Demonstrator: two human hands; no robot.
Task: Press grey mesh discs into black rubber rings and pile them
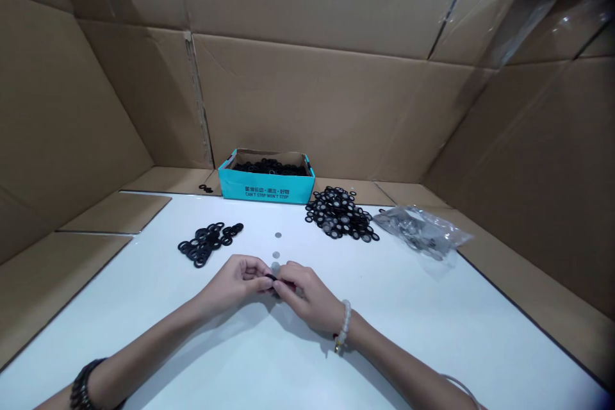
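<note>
Between the fingertips of both hands is a small black rubber ring (pixel 271 277), mostly hidden by the fingers. My left hand (pixel 244 278) pinches it from the left, and my right hand (pixel 307 295) from the right. Just beyond the fingers, small grey discs (pixel 276 255) lie in a line on the white table (pixel 230 359). A loose pile of black rings (pixel 204 243) sits to the left of my hands. To the right lies a bigger heap of black rings with grey discs in them (pixel 339 214).
A turquoise box (pixel 266 187) full of black rings stands at the back. A clear plastic bag (pixel 423 230) with grey contents rests at the right. Cardboard walls (pixel 307 109) enclose the table on the left, back and right. A few rings (pixel 205 188) lie left of the box.
</note>
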